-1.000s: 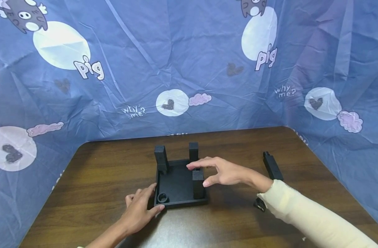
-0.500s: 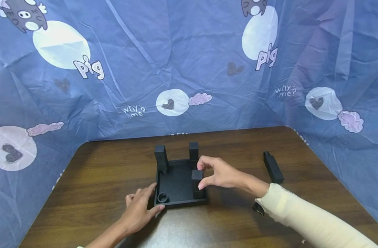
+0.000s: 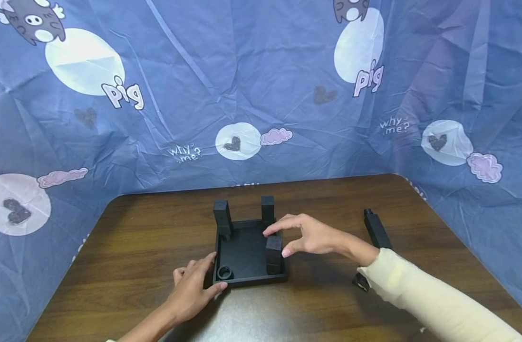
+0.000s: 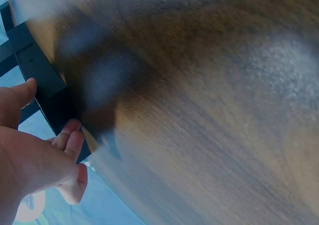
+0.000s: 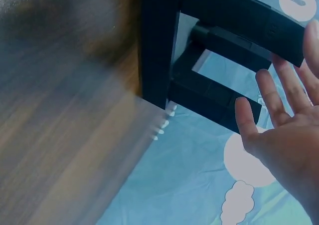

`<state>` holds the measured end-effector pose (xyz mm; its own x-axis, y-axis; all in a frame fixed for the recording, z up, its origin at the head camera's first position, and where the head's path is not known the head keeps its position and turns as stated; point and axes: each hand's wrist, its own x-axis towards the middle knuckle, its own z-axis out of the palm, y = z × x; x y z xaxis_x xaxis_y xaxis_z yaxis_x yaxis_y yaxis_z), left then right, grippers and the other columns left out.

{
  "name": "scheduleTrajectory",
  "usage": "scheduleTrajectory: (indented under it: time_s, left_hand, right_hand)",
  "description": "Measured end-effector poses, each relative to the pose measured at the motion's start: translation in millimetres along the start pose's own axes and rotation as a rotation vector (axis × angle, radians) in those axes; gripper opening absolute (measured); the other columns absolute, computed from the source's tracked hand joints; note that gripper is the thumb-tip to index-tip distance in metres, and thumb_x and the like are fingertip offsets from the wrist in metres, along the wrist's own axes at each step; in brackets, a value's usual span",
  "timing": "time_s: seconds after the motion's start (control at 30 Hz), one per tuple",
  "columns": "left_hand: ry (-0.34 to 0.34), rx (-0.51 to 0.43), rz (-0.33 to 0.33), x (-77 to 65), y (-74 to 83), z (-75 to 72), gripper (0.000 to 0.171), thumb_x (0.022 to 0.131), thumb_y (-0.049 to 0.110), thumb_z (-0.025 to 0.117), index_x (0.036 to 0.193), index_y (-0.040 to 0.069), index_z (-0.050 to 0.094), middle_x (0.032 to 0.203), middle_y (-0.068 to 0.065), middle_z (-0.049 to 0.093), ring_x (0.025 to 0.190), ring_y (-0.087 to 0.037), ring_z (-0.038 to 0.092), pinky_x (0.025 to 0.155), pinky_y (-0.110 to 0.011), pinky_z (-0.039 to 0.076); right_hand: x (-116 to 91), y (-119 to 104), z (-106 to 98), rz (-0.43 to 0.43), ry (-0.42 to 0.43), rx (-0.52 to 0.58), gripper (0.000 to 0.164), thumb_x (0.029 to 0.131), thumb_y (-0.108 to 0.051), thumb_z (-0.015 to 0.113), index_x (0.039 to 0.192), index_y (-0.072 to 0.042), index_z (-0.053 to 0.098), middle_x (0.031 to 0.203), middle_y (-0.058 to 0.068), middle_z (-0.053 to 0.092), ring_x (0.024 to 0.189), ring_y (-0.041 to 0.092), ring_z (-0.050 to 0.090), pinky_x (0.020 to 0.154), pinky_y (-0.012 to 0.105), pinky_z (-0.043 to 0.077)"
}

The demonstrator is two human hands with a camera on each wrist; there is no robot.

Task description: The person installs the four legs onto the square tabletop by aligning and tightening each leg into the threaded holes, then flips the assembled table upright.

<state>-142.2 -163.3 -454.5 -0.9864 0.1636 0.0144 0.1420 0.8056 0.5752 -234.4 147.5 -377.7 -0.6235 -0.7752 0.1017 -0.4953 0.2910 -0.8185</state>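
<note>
A black square base with a raised rim (image 3: 252,282) lies on the table in the head view. Upright black square legs stand at its back left (image 3: 222,216), back right (image 3: 267,209) and front right (image 3: 274,256) corners. A round ring socket (image 3: 224,272) shows at the front left corner. My left hand (image 3: 191,290) rests against that corner, thumb on the front wall and fingertips on the left. My right hand (image 3: 316,235) hovers around the front right leg, fingers and thumb spread. In the right wrist view, this leg (image 5: 244,23) lies between thumb and fingers.
A loose black leg (image 3: 375,229) with a narrower round end lies right of the base, partly behind the right sleeve (image 3: 436,294). The brown wooden table (image 3: 149,228) ends at a blue printed curtain (image 3: 179,95) behind and at both sides.
My right hand pinched the front right leg half a second ago and now has its fingers spread off it. The leg's top appears slightly turned. The left hand and base stay put.
</note>
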Motion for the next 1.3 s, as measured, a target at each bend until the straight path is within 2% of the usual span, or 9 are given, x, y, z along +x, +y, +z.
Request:
scheduleTrajectory:
  time_s: [0.17,0.37,0.5,0.63,0.7,0.8,0.93,1.17,1.3]
  left_hand:
    - [-0.004,0.001,-0.002,0.2,0.0,0.0,0.075,0.088,0.031,0.08,0.149,0.002,0.047,0.129,-0.011,0.064,0.112,-0.023,0.052,0.09,-0.049,0.022]
    - [-0.005,-0.001,-0.003,-0.2,0.0,0.0,0.075,0.088,0.031,0.08,0.149,0.003,0.046,0.128,-0.011,0.064,0.112,-0.023,0.052,0.091,-0.049,0.022]
    - [-0.008,-0.005,-0.008,-0.4,0.1,-0.2,0.076,0.088,0.031,0.08,0.149,0.003,0.046,0.127,-0.01,0.065,0.112,-0.023,0.052,0.091,-0.049,0.022]
    - [-0.007,-0.004,-0.007,-0.2,0.4,-0.3,0.076,0.088,0.031,0.08,0.149,0.003,0.046,0.126,-0.01,0.065,0.112,-0.024,0.052,0.091,-0.049,0.022]
    - [-0.006,-0.002,-0.006,-0.1,0.6,-0.2,0.075,0.088,0.03,0.08,0.149,0.002,0.046,0.126,-0.011,0.065,0.113,-0.024,0.052,0.091,-0.049,0.022]
    - [-0.006,0.0,-0.007,-0.1,0.8,0.2,0.075,0.087,0.03,0.08,0.149,0.002,0.046,0.125,-0.01,0.065,0.113,-0.024,0.052,0.091,-0.049,0.022]
    - [-0.004,-0.003,-0.004,-0.2,0.8,0.5,0.075,0.087,0.029,0.08,0.148,0.002,0.046,0.125,-0.01,0.065,0.112,-0.024,0.052,0.091,-0.049,0.022]
    - [0.0,-0.004,0.001,-0.1,0.2,0.5,0.075,0.087,0.029,0.08,0.148,0.002,0.047,0.125,-0.01,0.065,0.112,-0.023,0.052,0.091,-0.049,0.022]
    - [0.001,-0.006,0.004,0.1,-0.2,0.3,0.075,0.087,0.029,0.08,0.148,0.002,0.047,0.125,-0.011,0.065,0.113,-0.024,0.052,0.091,-0.049,0.022]
  right_hand:
    - [1.1,4.5,8.0,-0.046,0.1,-0.007,0.038,0.077,-0.003,0.084,0.112,-0.005,0.068,0.11,0.003,0.068,0.105,0.02,0.06,0.097,0.044,0.044]
    - [1.4,8.2,15.9,-0.05,0.181,0.005,0.043,0.068,-0.004,0.091,0.096,-0.007,0.059,0.094,0.002,0.06,0.091,0.028,0.06,0.087,0.048,0.048]
    - [0.2,9.5,11.4,-0.064,0.149,-0.009,0.048,0.069,-0.004,0.091,0.108,-0.004,0.062,0.102,0.008,0.065,0.099,0.035,0.06,0.09,0.049,0.046]
    - [-0.5,6.2,3.0,-0.061,0.026,0.01,0.06,0.079,-0.004,0.083,0.135,-0.006,0.061,0.13,0.01,0.065,0.123,0.03,0.053,0.102,0.056,0.038]
    - [-0.3,4.3,0.3,-0.046,-0.034,0.018,0.057,0.085,-0.005,0.078,0.14,-0.009,0.06,0.138,0.005,0.062,0.13,0.026,0.048,0.106,0.056,0.034]
    - [0.4,1.0,-0.8,-0.021,-0.078,0.015,0.05,0.089,-0.006,0.074,0.137,-0.01,0.063,0.138,-0.001,0.062,0.13,0.022,0.048,0.107,0.052,0.034]
    - [1.3,-0.9,1.5,-0.008,-0.063,0.016,0.044,0.087,-0.005,0.075,0.131,-0.009,0.067,0.13,-0.002,0.066,0.126,0.02,0.052,0.106,0.046,0.036]
    - [1.6,1.0,6.2,-0.004,-0.015,0.059,0.045,0.084,0.001,0.076,0.127,-0.006,0.069,0.126,0.0,0.068,0.128,0.022,0.054,0.109,0.053,0.034]
    - [1.7,2.6,7.8,-0.005,0.004,0.063,0.045,0.083,0.002,0.076,0.127,-0.005,0.069,0.125,0.001,0.069,0.128,0.022,0.055,0.109,0.053,0.034]
